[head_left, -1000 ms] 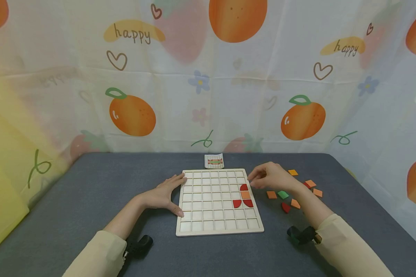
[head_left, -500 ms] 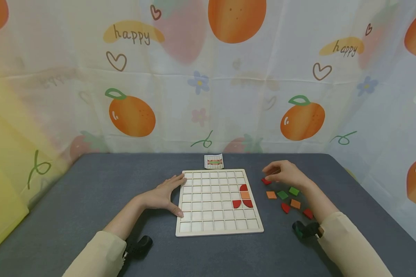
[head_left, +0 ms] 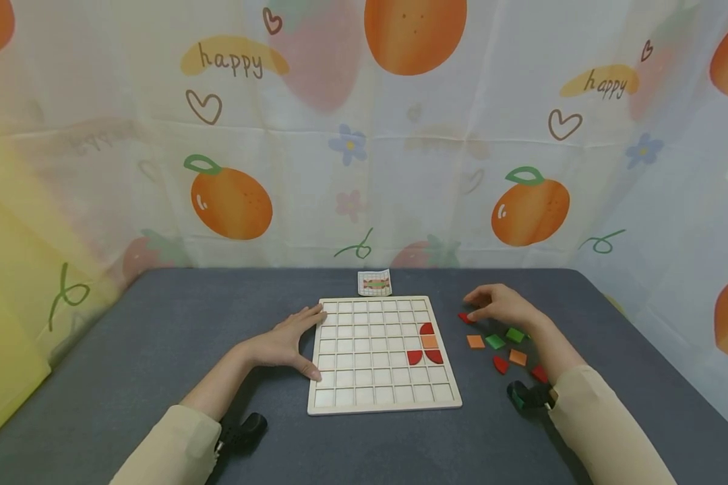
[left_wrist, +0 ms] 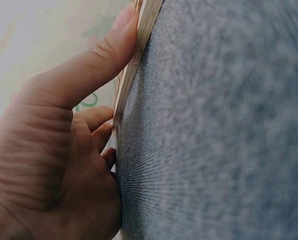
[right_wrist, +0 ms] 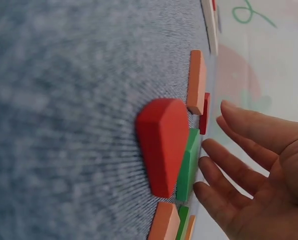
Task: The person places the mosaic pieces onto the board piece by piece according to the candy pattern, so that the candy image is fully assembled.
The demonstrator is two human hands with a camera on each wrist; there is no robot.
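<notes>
- Pale wood makes the gridded board, flat on the dark grey table at the lower centre of the head view.
- The left hand is spread along the board's left edge, thumb low and fingertips high, gripping nothing. The left wrist view shows the thumb resting against the rim; such a wide brace probably serves to keep the board from sliding.
- The right hand, right of centre in the head view, has loosely bent fingers that clasp nothing. Its thumb tip is at or just above a red piece; I cannot tell whether they touch. That gap between thumb and fingers would suit a pinch on something small and flat.
- Below that hand lie the loose pieces: an orange tile, a green tile, another green one, a second orange one and two red wedges. Scattered beside the board, they seem set for easy reach by the right hand.
- At the board's right side an orange square sits between two red corners, with a third red corner left of the lower one.
- A picture card lies beyond the top edge, likely there so it can be seen uncovered.
</notes>
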